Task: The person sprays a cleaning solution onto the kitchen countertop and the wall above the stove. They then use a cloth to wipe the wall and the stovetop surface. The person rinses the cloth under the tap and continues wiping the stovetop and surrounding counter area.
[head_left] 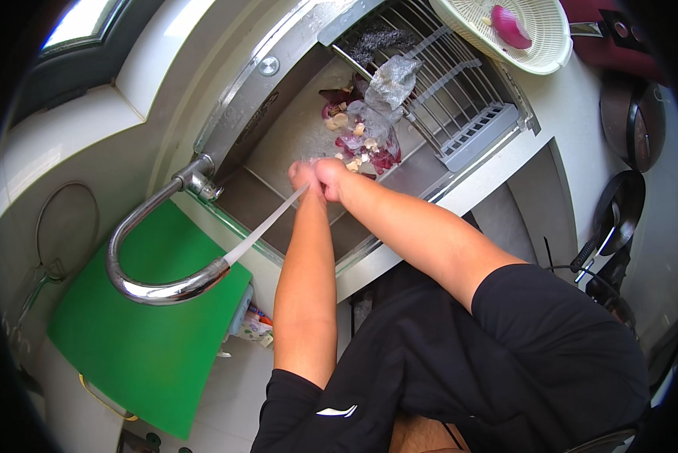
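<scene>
My left hand point(305, 174) and my right hand point(331, 171) touch each other over the stainless steel sink point(293, 119). Water point(265, 223) runs from the curved chrome faucet point(146, 291) onto my left hand and wrist. The fingers are mostly hidden, so I cannot tell whether anything is between them. Just beyond my hands, purple onion skins point(388, 158) and pale shell pieces point(339, 120) lie on the sink floor with a clear plastic bag point(373, 122).
A metal drying rack point(446, 93) spans the sink's far right, bearing a steel wool scourer point(381, 42) and a silvery mesh cloth point(394, 82). A white plastic basket point(534, 59) holds a piece of onion point(510, 27). Left stands a green board point(146, 345); pans point(619, 209) sit right.
</scene>
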Available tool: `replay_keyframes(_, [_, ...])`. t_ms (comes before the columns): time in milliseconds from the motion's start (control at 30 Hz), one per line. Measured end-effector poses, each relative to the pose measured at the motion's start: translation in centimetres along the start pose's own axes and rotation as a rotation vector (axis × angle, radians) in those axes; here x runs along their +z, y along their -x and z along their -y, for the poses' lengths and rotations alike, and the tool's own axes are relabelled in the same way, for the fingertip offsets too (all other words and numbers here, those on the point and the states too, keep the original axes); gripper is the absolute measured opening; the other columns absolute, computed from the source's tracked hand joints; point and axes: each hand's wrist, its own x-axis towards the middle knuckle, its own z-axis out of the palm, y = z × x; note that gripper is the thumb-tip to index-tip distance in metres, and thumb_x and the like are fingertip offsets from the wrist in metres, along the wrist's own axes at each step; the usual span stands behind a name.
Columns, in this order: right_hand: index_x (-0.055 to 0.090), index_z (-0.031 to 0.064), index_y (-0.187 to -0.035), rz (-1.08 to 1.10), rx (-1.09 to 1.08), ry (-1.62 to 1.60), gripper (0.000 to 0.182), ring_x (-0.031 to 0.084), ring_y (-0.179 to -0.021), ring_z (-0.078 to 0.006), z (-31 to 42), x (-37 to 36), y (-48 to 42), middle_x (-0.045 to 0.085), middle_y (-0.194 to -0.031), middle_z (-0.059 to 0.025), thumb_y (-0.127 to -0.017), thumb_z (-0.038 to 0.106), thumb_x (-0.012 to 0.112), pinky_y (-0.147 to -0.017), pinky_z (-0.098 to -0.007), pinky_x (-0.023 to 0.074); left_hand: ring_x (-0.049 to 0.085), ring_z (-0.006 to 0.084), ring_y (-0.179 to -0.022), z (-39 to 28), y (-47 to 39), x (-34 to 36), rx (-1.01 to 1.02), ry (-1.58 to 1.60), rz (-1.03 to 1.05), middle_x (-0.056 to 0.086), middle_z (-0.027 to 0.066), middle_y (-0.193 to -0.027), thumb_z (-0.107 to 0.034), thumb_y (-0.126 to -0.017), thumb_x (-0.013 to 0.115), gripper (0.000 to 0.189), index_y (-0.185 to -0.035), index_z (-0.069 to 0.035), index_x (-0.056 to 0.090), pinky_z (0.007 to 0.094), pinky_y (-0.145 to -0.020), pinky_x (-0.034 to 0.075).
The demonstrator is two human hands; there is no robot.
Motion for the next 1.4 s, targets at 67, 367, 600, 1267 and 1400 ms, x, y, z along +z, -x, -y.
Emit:
replay_keyframes(67, [0.066, -0.0007, -0.121, 0.066, -0.094, -0.09, 0.029, 0.07, -0.101, -0.0304, -1.2, 0.6, 0.3, 0.071, -0.115, -0.0179, -0.106, 0.021, 0.053, -0.083, -0.0458, 0.057, 0.07, 0.0312, -0.099, 0.6, -0.9, -1.3, -0.017, 0.105, -0.053, 0.072, 0.0169, -0.109, -0.029, -0.098, 0.054, 0.037, -0.115, 0.001, 0.068, 0.0452, -0.089, 0.057])
replay_keyframes(367, [0.072, -0.0035, -0.107, -0.221, -0.526, 0.754, 0.039, 0.074, -0.097, -0.027, -2.3, 1.8, 0.7, 0.076, -0.105, -0.0218, -0.089, 0.031, 0.078, -0.084, -0.0411, 0.0586, 0.067, 0.0391, -0.113, 0.6, -0.7, -5.6, -0.351, 0.644, 0.338, 0.069, 0.0173, -0.127, -0.049, -0.107, 0.04, 0.056, -0.137, -0.006, 0.059, 0.0523, -0.1, 0.055])
replay_keyframes(600, [0.075, -0.0007, -0.115, -0.199, -0.399, 1.537, 0.04, 0.071, -0.114, -0.0381, 0.1, 5.2, 4.7, 0.072, -0.122, -0.0237, -0.098, 0.03, 0.055, -0.095, -0.0471, 0.0554, 0.06, 0.0429, -0.124, -4.3, 6.5, -6.0, -0.409, 0.586, 0.481, 0.064, 0.0199, -0.133, -0.052, -0.107, 0.035, 0.058, -0.134, -0.006, 0.058, 0.0609, -0.105, 0.049])
replay_keyframes(1267, [0.061, -0.0039, -0.133, -0.341, -0.516, 0.112, 0.044, 0.067, -0.111, -0.0327, -0.4, 0.8, 5.0, 0.071, -0.118, -0.0193, -0.1, 0.022, 0.048, -0.102, -0.0398, 0.0505, 0.069, 0.0233, -0.1, -0.1, 0.3, 0.9, -0.068, 0.318, 0.223, 0.067, 0.0163, -0.118, -0.001, -0.1, 0.061, 0.032, -0.131, 0.006, 0.057, 0.0351, -0.087, 0.059])
replay_keyframes(1400, [0.067, -0.0066, -0.124, -0.216, -0.291, 0.089, 0.048, 0.069, -0.11, -0.0326, -0.9, 1.3, 3.1, 0.071, -0.122, -0.0226, -0.1, 0.033, 0.052, -0.096, -0.043, 0.0531, 0.07, 0.0246, -0.095, -1.4, 2.1, 0.1, 0.012, 0.094, 0.136, 0.071, 0.0159, -0.11, -0.019, -0.101, 0.067, 0.031, -0.119, 0.006, 0.066, 0.0363, -0.083, 0.057])
